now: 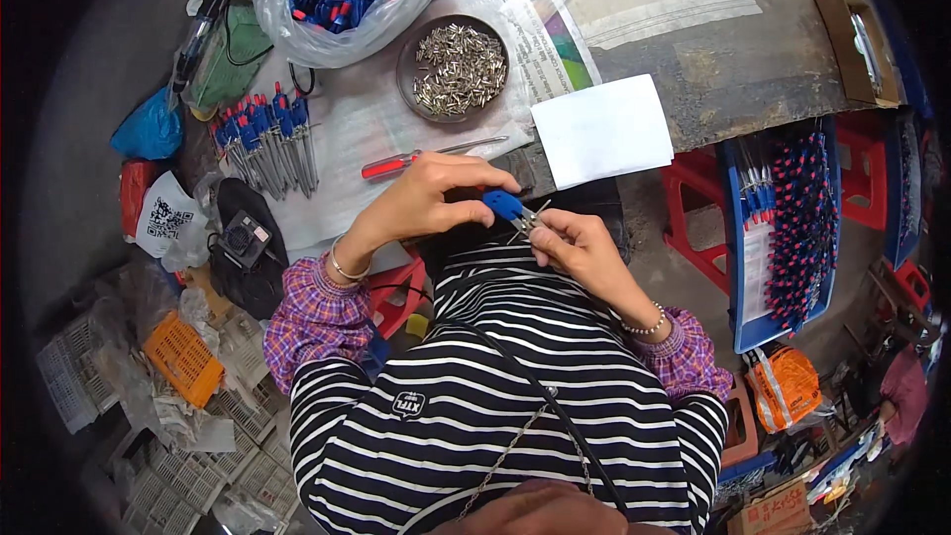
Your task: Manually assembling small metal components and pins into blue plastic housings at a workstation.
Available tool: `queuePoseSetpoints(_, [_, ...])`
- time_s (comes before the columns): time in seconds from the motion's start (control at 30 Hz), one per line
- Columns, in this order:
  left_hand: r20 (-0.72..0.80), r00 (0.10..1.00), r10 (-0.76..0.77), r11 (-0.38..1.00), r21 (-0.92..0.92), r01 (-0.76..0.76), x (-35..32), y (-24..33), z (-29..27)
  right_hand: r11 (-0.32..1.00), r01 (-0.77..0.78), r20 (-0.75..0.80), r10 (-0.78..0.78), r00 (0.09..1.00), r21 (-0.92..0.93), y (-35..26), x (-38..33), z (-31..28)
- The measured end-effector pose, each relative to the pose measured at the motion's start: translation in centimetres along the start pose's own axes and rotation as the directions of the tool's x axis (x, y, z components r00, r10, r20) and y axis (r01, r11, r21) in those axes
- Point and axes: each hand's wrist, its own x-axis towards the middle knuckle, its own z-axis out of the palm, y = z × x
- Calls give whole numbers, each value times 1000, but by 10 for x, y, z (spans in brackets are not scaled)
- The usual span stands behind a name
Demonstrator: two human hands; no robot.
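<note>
In front of my lap, my right hand (580, 250) pinches the metal prongs of a small tool with a flat blue plastic handle (503, 205). Thin metal pieces stick out around my right fingertips. My left hand (436, 200) is curved at the handle's blue end, thumb and forefinger apart, the thumb tip close against it. Whether the left thumb presses on it I cannot tell. Just beyond my left hand lies a screwdriver (389, 165) with a red handle. A round bowl (403, 89) of small metal pins (458, 67) stands farther back.
Blue-and-red pieces fill a clear plastic bag (396, 15). Similar tools with metal shafts (272, 149) lie at the left. White paper (604, 134) lies near the table edge. A blue tray (735, 277) of such tools sits on red stools (684, 203) at the right.
</note>
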Motion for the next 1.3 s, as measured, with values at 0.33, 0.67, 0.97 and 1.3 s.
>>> queuePoseSetpoints(0.33, [37, 998, 43, 999, 28, -44, -10, 0, 11, 978, -173, 201, 148, 968, 116, -2, 0, -3])
queuePoseSetpoints(0.67, [25, 999, -40, 999, 24, 39, -10, 1, 10, 972, -202, 244, 169, 955, 119, -2, 4, -4])
queuePoseSetpoints(0.97, [-26, 999, -32, 999, 26, 33, -13, 1, 13, 988, -145, 181, 134, 974, 52, -8, 1, 0])
queuePoseSetpoints(1.3, [-58, 998, -32, 999, 21, 34, -15, -6, 12, 994, -107, 144, 106, 984, -1, -11, 2, -1])
